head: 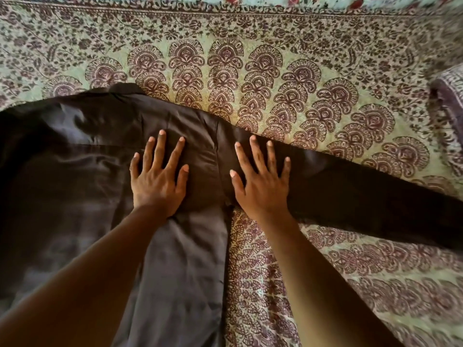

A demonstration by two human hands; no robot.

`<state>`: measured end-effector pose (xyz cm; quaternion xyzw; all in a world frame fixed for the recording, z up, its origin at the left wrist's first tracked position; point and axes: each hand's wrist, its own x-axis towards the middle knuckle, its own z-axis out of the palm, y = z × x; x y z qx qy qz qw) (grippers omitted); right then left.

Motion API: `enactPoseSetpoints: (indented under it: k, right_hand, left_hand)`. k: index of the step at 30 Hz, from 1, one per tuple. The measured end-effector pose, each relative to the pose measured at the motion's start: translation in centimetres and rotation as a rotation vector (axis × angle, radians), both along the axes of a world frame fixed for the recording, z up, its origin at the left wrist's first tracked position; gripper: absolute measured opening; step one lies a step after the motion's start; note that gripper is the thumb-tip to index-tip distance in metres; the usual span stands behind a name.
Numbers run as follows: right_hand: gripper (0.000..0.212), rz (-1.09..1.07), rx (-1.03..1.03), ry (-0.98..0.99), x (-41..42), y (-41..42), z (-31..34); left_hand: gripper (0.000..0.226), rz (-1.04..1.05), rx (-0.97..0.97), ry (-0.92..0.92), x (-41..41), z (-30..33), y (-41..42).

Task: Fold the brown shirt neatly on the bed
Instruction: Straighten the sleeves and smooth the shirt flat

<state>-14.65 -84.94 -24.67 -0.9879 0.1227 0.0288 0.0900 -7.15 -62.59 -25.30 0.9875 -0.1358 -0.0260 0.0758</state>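
Hands: left hand (156, 182) and right hand (261, 186) lie flat, fingers spread, gripping nothing.
Risk: brown shirt (75, 171) may bunch; sleeve (363, 194) could fold crooked on the bed (275, 71).

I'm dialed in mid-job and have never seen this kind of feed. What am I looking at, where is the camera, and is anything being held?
There is no machine here: a person works with bare hands. The single picture comes from a camera on the person's head, looking down. A brown shirt lies spread on a bed with a patterned cover; one sleeve stretches to the right. The left hand presses flat on the shirt's body, the right hand flat where the sleeve begins. Nothing is gripped: the fingers are spread open.
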Motion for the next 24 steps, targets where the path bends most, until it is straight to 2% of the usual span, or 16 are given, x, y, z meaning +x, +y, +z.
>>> enactPoseSetpoints:
  k: [4, 6, 8, 10, 12, 15, 17, 19, 21, 24]
  right_hand:
    - [0.068, -0.226, 0.057, 0.117, -2.8, -3.3, 0.3]
    - [0.071, -0.241, 0.039, 0.124, -3.4, -4.0, 0.9]
    - [0.071, -0.117, -0.014, 0.051, -3.8, -3.9, 1.5]
    - [0.064, 0.106, -0.037, 0.053, -4.6, -4.0, 1.4]
    - [0.060, 0.162, -0.011, 0.090, -6.0, -5.5, 0.7]
    - [0.061, -0.048, 0.005, 0.077, -8.7, -9.5, 0.1]
    - [0.064, -0.215, 0.017, 0.085, -10.0, -11.8, 0.3]
    - [0.066, -0.290, -0.018, 0.095, -10.0, -12.3, 0.8]
    - [0.066, -0.206, -0.071, 0.048, -9.5, -11.2, 1.3]
    - [0.060, 0.056, -0.057, 0.032, -9.1, -11.2, 1.0]
  left_hand:
    - [0.060, 0.020, 0.026, 0.121, 0.0, 0.9, -0.5]
    - [0.062, 0.040, 0.005, 0.102, -0.3, 1.8, -1.6]
    - [0.067, -0.029, -0.081, 0.069, -1.2, 2.9, -3.4]
    - [0.076, -0.184, -0.177, 0.155, -2.6, 3.6, -5.8]
    - [0.083, -0.373, -0.125, 0.240, -4.3, 3.5, -8.0]
    - [0.087, -0.372, -0.005, 0.335, -5.8, 3.1, -10.2]
    - [0.091, -0.321, 0.012, 0.333, -6.3, 3.1, -11.0]
    - [0.092, -0.297, 0.014, 0.310, -6.7, 3.2, -11.8]
    - [0.089, -0.319, -0.004, 0.258, -7.3, 3.0, -12.7]
    - [0.087, -0.413, -0.001, 0.201, -8.6, 2.4, -14.1]
